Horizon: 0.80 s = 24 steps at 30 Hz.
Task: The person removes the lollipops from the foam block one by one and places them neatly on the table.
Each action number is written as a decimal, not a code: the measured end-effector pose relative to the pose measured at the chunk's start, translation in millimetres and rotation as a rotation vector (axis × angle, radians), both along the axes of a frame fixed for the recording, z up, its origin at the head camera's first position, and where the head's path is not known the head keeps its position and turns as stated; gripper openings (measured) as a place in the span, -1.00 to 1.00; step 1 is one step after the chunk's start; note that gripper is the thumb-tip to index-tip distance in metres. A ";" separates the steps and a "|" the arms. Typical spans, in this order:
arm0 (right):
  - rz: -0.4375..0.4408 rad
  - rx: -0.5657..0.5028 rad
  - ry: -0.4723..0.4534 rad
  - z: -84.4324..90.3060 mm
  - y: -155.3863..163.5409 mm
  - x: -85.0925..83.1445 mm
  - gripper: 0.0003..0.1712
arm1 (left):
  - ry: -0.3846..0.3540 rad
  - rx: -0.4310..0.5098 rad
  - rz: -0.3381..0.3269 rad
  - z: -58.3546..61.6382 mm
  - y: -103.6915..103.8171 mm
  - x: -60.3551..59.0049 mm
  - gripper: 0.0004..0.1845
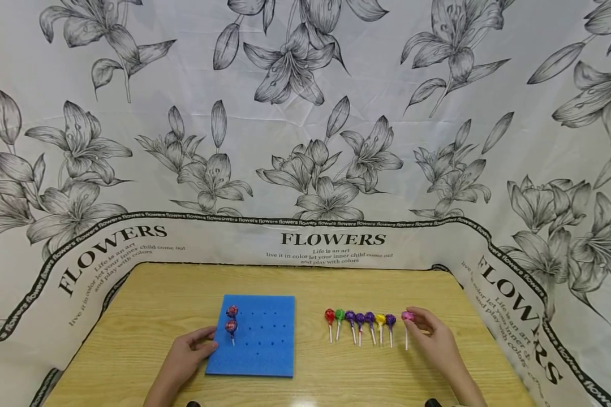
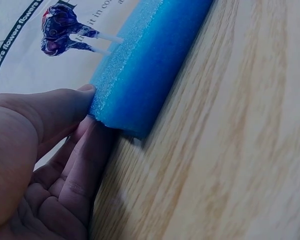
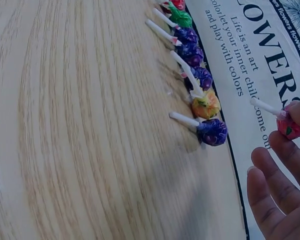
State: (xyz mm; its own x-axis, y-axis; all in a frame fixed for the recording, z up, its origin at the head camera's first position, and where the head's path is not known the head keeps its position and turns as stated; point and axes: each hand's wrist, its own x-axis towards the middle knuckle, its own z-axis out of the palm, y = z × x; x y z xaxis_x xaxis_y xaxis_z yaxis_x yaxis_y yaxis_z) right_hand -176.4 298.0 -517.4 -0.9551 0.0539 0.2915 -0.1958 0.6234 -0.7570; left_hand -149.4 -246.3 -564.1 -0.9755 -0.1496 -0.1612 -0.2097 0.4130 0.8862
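pink lollipop point(image 1: 408, 316), a small wrapped sweet on a thin white stick, is pinched at its head by the fingertips of the right hand point(image 1: 435, 338), to the right of the blue foam block point(image 1: 265, 345) and just past the far end of a row of lollipops point(image 1: 359, 321) lying on the wooden table point(image 1: 158, 305); the other fingers of that hand are loosely spread in the right wrist view; it looks very light, with a hard head, a crinkly wrapper that may slip, and a stick that seems thin enough to bend, so the head or the stick just below it seems the surest hold; the left hand point(image 1: 183, 356) presses the block's left edge between thumb and straight fingers; two red-purple lollipops point(image 1: 231, 319) stand in the block's left holes; the foam looks soft and springy, likely to shift unless steadied.
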 end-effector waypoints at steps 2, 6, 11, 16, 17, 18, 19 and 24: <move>-0.003 0.004 -0.008 -1.6 2.6 -1.4 -0.61 | 0.000 -0.002 0.006 0.3 -0.7 0.6 -0.53; -0.025 0.028 -0.041 -3.3 7.9 -4.3 -0.58 | 0.004 0.007 0.006 -0.2 -1.5 0.8 -0.53; -0.039 0.040 -0.075 -7.7 14.8 -8.5 -0.55 | 0.015 0.002 0.000 -1.1 -0.9 0.2 -0.52; -0.028 0.004 -0.171 -18.2 21.2 -11.7 -0.50 | 0.026 0.007 -0.005 -1.7 0.5 0.1 -0.52; -0.026 0.001 -0.189 -20.5 22.2 -12.3 -0.50 | 0.023 0.008 -0.005 -2.0 0.7 0.3 -0.52; -0.024 0.002 -0.202 -22.6 23.2 -12.9 -0.51 | 0.019 0.007 -0.004 -2.5 0.8 0.3 -0.52; -0.022 0.012 -0.211 -24.4 24.2 -13.4 -0.52 | 0.015 0.006 -0.004 -2.8 1.0 0.2 -0.52; -0.014 0.092 -0.201 -26.5 27.6 -15.9 -0.59 | 0.009 0.003 -0.005 -4.5 1.0 -0.4 -0.52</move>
State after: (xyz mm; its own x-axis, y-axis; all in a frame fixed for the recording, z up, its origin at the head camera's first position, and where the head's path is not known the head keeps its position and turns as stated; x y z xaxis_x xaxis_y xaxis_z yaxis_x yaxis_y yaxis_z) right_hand -192.3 325.6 -543.9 -0.9939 0.0492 0.0991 -0.0375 0.6930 -0.7200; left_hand -149.8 -245.3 -568.6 -0.9777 -0.1442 -0.1527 -0.1996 0.4111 0.8895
